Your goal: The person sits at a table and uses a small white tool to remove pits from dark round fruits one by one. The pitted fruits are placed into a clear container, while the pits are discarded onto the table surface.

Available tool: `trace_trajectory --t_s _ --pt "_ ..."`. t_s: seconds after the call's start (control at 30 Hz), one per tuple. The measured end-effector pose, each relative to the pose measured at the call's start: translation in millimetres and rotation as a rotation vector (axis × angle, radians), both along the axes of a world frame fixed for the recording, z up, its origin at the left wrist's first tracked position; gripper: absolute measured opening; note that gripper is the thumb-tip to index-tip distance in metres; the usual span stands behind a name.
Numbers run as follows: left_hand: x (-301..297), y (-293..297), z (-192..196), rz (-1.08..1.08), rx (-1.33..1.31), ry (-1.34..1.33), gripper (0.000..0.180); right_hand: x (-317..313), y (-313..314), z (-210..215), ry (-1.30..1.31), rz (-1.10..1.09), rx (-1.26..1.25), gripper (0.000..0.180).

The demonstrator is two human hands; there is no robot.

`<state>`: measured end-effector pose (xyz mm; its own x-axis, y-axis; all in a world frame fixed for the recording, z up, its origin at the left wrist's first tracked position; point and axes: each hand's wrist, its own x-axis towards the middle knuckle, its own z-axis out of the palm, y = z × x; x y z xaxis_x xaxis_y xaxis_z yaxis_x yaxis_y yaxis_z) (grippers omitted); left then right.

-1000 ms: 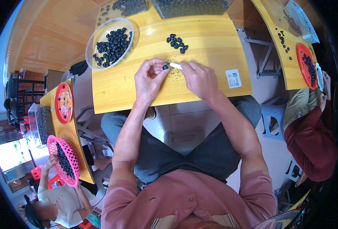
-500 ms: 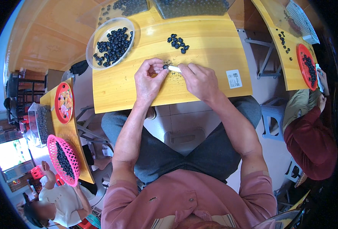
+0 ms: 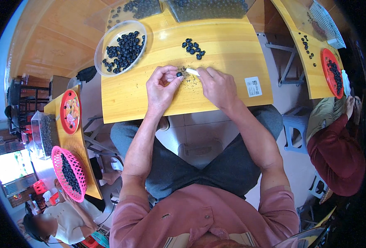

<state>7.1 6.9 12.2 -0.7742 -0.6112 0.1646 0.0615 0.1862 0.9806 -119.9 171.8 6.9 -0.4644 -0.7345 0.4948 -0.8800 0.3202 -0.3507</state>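
Between the thumb and fingers of my left hand [image 3: 161,87] is a round blue-black berry [image 3: 179,74], like a blueberry. My right hand [image 3: 219,87] grips a short white stick-like tool [image 3: 192,72]; its tip points at the berry but stands apart from it. Brown crumbs [image 3: 190,82] lie scattered on the yellow wooden table [image 3: 228,43] under and between my hands. Beyond them sits a loose cluster of similar berries [image 3: 193,49]. At the left of the table, a clear round tub [image 3: 113,38] holds many more berries.
Clear bins [image 3: 207,12] of berries stand along the far edge. A white printed label [image 3: 253,87] lies on the right. Left, a person holds a pink basket [image 3: 81,173] near a red tray [image 3: 70,124]. Right, a person in maroon sits by another red tray [image 3: 328,56].
My right hand has drawn the white tool slightly up and away from the berry. The berry in my left hand shows more fully. The person at the right has moved their hands.
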Motion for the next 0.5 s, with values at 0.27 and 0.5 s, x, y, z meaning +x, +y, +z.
trace_trajectory --t_s 0.27,0.5 --pt "-1 -8 -3 0.054 -0.145 0.099 0.018 2 2 2 0.001 -0.009 -0.021 0.016" --pt "9 -89 42 0.434 -0.622 0.045 0.026 1 2 2 -0.029 -0.019 -0.035 0.017"
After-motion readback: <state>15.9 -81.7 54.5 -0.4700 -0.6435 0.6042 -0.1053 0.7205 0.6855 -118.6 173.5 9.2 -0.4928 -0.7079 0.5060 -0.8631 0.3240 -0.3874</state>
